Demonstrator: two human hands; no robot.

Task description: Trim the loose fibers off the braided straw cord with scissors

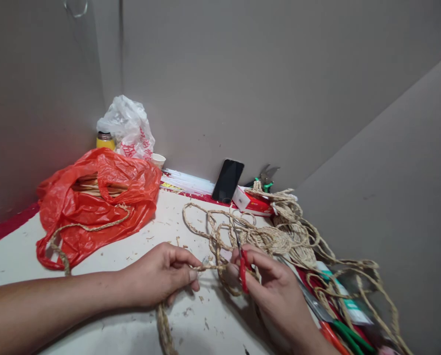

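Observation:
My left hand [164,276] pinches a braided straw cord [209,267] near the middle of the table. A thicker stretch of cord [164,328] hangs below that hand toward the front edge. My right hand [272,286] holds small scissors with red handles [244,271], their blades pointing up and away. The cord runs between both hands, and its right part reaches the fingers of my right hand. Behind my right hand lies a tangled heap of braided cord [268,236], which spreads to the right.
A red plastic bag [131,217] with straw inside lies at the left. Behind it are a white bag [126,123], a yellow bottle [105,141] and a cup [157,160]. A phone [228,181] leans on the wall near pliers [267,175]. Large scissors [316,303] lie right.

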